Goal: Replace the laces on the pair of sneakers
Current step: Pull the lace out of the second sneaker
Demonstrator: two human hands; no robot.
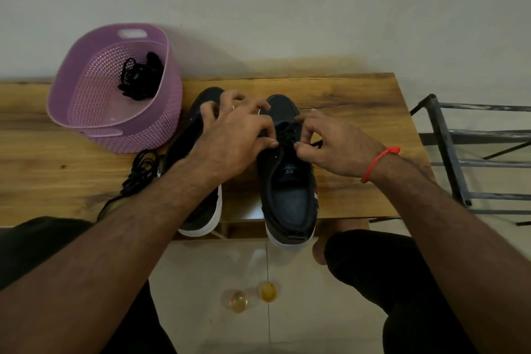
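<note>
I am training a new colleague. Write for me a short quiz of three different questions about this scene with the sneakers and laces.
1. True or false: both hands work at the lace of the right sneaker.
2. Where do spare black laces lie? A) only inside the purple basket; B) inside the basket and also on the table near the left sneaker; C) on the floor.
3. Fill in: the right hand has a ___ thread at its wrist.

Key
1. True: the left hand and the right hand both pinch the lace over the eyelets.
2. B: one bundle in the basket, another on the table.
3. Red.
</note>
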